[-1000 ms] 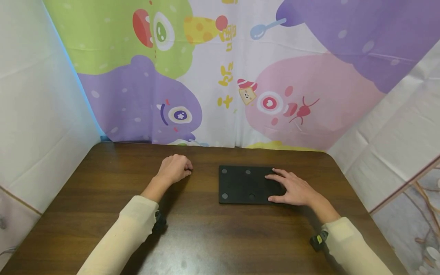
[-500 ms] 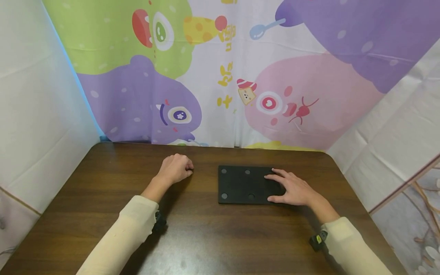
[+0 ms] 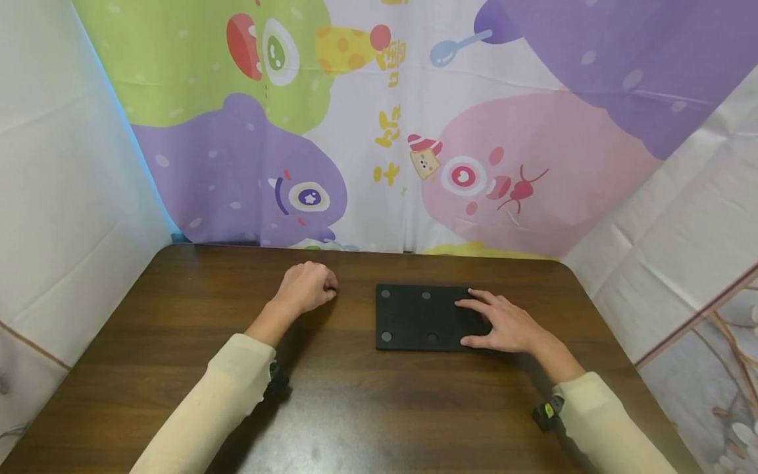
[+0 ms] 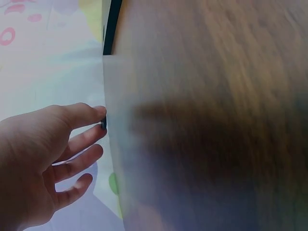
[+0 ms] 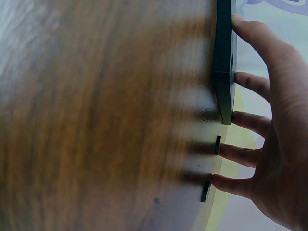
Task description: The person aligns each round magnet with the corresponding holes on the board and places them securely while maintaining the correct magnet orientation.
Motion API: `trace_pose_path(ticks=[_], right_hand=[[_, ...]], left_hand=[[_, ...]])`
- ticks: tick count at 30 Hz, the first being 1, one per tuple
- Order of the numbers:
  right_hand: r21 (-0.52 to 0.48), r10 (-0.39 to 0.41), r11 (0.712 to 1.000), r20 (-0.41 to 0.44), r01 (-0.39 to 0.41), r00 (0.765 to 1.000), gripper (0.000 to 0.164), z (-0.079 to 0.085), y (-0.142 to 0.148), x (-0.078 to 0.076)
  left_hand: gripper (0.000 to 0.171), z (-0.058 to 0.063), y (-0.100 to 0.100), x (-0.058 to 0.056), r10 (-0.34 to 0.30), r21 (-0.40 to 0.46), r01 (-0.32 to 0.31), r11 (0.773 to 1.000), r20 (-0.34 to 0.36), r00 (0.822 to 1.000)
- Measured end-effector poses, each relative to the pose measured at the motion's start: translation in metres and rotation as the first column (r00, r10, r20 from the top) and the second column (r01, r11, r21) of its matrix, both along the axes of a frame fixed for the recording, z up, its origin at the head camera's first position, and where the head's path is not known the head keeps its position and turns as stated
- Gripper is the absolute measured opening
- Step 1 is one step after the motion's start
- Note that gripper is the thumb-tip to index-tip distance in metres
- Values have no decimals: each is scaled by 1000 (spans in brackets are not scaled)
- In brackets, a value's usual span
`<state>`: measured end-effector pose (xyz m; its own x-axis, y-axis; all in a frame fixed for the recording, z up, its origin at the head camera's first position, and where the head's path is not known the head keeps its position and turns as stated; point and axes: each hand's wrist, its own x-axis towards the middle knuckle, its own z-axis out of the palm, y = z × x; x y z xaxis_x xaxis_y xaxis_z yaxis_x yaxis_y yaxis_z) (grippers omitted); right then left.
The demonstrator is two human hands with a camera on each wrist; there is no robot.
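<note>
A flat black rectangular board [image 3: 408,319] lies on the table, with several round spots on its top. Some spots look grey and one [image 3: 433,337] looks darker. My right hand [image 3: 506,326] rests spread over the board's right end, thumb and two fingertips touching it, and covers part of it. In the right wrist view, two small dark pieces lie on the table by the other fingertips: one piece [image 5: 218,145] and another piece [image 5: 206,191]. Left of the board, my left hand [image 3: 304,288] pinches a small dark piece [image 4: 104,122] between thumb and index finger; its shape is mostly hidden.
The brown wooden table [image 3: 355,415] has rounded far corners. Behind it hangs a curtain [image 3: 379,131] printed with cartoon figures. White cloth sides [image 3: 83,184] flank the table.
My left hand has shifted slightly right and away from me, toward the board. My right hand and the board have stayed in place.
</note>
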<state>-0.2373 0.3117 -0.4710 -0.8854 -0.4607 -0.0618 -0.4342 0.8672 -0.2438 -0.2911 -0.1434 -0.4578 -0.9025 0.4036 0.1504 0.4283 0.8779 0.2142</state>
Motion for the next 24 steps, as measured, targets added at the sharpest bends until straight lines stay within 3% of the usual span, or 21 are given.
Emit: trace_pose_path(ticks=[3, 6, 12, 15, 17, 23, 24], right_hand=[[-2, 7, 1000, -4, -7, 1000, 83, 1, 0, 0], [0, 10, 1000, -5, -10, 1000, 83, 2, -1, 0], [2, 9, 1000, -3, -9, 1000, 83, 3, -1, 1], [-2, 9, 1000, 0, -9, 1000, 83, 4, -1, 1], [-2, 8, 1000, 1, -8, 1000, 83, 4, -2, 1], [4, 8, 1000, 3, -8, 1000, 83, 2, -1, 0], [4, 7, 1000, 5, -7, 1000, 83, 2, -1, 0]], left_hand=[[8, 4, 6, 3, 5, -13, -4, 1000, 23, 1000], [9, -11, 7, -9, -16, -16, 16, 1000, -2, 1000], [10, -71, 2, -55, -44, -14, 43, 999, -37, 998], [11, -84, 3, -64, -70, -22, 69, 997, -69, 995], [9, -71, 8, -53, -80, -24, 79, 997, -77, 994], [7, 0, 30, 4, -77, -26, 77, 997, -11, 997], [6, -9, 28, -1, -93, -11, 92, 996, -21, 995]])
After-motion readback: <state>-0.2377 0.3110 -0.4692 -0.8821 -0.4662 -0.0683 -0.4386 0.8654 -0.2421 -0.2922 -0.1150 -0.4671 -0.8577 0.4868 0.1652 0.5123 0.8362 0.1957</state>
